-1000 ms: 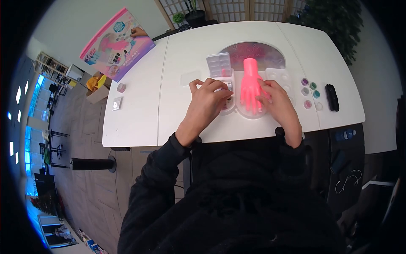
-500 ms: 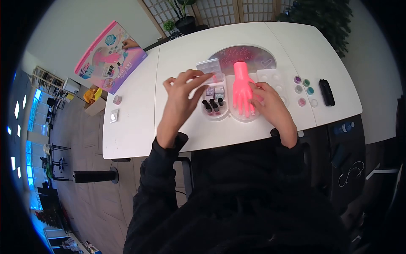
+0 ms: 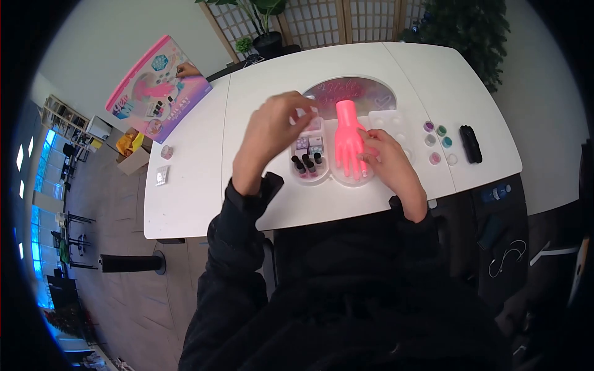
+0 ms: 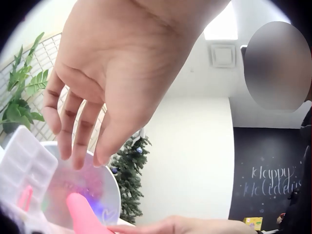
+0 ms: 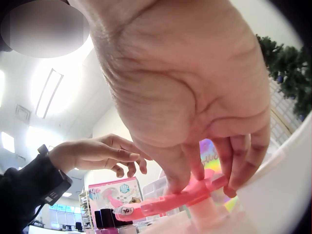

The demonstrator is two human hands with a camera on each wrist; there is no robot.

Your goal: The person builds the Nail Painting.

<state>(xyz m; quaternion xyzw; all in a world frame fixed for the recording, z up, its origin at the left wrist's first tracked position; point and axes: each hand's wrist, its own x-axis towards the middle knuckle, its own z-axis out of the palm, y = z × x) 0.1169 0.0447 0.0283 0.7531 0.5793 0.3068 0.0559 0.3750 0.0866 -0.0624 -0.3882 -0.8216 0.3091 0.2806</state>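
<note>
A pink model hand (image 3: 346,117) lies on a white nail-art stand. My right hand (image 3: 396,164) holds it by its thumb side; in the right wrist view, my thumb and fingers pinch the pink plastic. One model fingertip carries a nail marked with a number (image 5: 126,211). My left hand (image 3: 267,136) hovers above the stand's left part, its fingers (image 4: 80,141) loosely extended and nothing between them. Beneath and beside it are dark-capped nail polish bottles (image 3: 308,162) and small patterned boxes (image 3: 315,143). A clear compartment case (image 4: 27,163) stands raised behind, partly hidden in the head view.
A semicircular mirror (image 3: 378,91) rises at the stand's back. Small glitter pots (image 3: 429,127) and a black pouch (image 3: 470,144) lie to the right. Far left are the product box (image 3: 158,93), a small jar (image 3: 167,152) and a small packet (image 3: 162,175).
My left hand has lifted from the bottles and moved toward the raised case. My right hand keeps its hold on the model hand. The head view has shifted slightly.
</note>
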